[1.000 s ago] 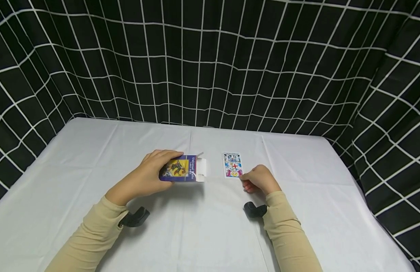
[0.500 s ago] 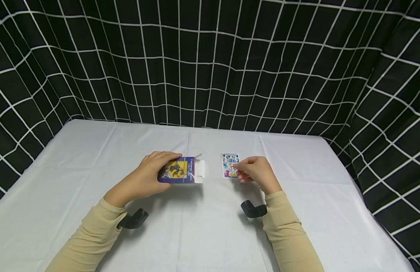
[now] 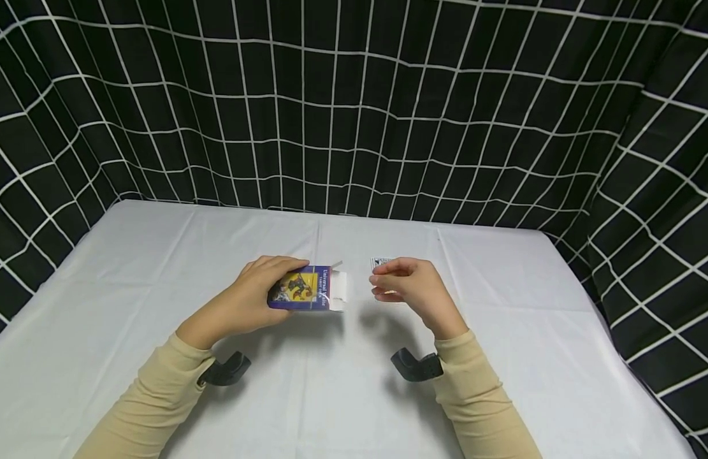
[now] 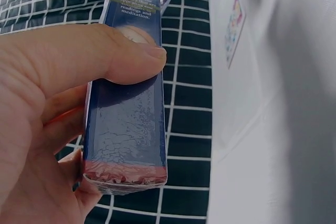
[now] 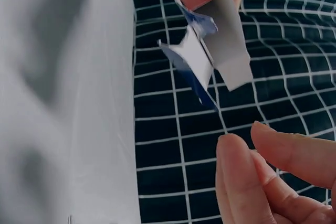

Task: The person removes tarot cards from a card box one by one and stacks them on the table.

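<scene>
My left hand [image 3: 239,309] grips a blue tarot card box [image 3: 301,288] with a yellow picture, held above the table. Across the box's narrow side [image 4: 126,124] lies the left thumb [image 4: 126,59] in the left wrist view. The box's open end points right, its white flaps [image 3: 339,288] folded out; the right wrist view shows these torn-looking flaps [image 5: 191,64] up close. My right hand [image 3: 413,290] hovers right of that end, thumb and fingers slightly apart with nothing between them. Beneath it, mostly hidden, lie tarot cards [image 3: 379,261], seen also as a colourful card [image 4: 234,31] in the left wrist view.
A white cloth [image 3: 227,408] with creases covers the table. Black curtains [image 3: 342,108] with a white grid rise behind the table and at both sides. A black camera mount [image 3: 226,368] sits on the left wrist, another mount [image 3: 417,365] on the right.
My right hand has moved from the cards' lower right corner leftward and up, now covering most of them and nearer the box. The left hand and box stay almost still.
</scene>
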`<state>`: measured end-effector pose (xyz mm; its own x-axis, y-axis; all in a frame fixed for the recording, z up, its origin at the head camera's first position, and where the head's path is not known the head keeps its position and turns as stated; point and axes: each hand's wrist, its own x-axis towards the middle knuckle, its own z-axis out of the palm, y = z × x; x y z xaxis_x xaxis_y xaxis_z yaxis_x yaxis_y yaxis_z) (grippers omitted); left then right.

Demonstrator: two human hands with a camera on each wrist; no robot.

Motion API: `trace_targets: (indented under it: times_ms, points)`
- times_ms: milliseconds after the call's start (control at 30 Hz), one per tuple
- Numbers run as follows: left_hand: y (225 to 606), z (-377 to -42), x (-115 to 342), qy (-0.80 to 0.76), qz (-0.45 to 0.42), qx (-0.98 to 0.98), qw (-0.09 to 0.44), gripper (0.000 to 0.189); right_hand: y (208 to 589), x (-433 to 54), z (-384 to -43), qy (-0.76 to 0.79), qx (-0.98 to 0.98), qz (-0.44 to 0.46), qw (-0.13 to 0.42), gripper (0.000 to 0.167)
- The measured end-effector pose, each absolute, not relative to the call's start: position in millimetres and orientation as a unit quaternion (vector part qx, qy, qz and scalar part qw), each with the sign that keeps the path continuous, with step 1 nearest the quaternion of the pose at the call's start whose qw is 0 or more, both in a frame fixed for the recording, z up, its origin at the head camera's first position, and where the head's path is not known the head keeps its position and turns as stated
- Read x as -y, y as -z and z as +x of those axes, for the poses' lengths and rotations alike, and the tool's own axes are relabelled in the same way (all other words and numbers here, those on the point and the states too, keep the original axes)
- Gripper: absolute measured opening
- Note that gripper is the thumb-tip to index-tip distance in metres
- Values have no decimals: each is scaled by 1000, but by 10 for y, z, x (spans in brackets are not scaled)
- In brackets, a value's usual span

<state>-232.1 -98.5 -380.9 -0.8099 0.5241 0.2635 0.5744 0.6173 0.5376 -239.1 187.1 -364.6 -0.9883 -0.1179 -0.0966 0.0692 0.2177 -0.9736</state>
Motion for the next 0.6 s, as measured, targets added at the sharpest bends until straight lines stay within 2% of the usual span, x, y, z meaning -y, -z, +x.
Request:
trace_targets:
  times_ms: [600]
  points:
    - [3810, -2306, 942, 315, -312, 895, 49, 76, 3603, -1666, -2288, 654, -754, -16, 57, 32]
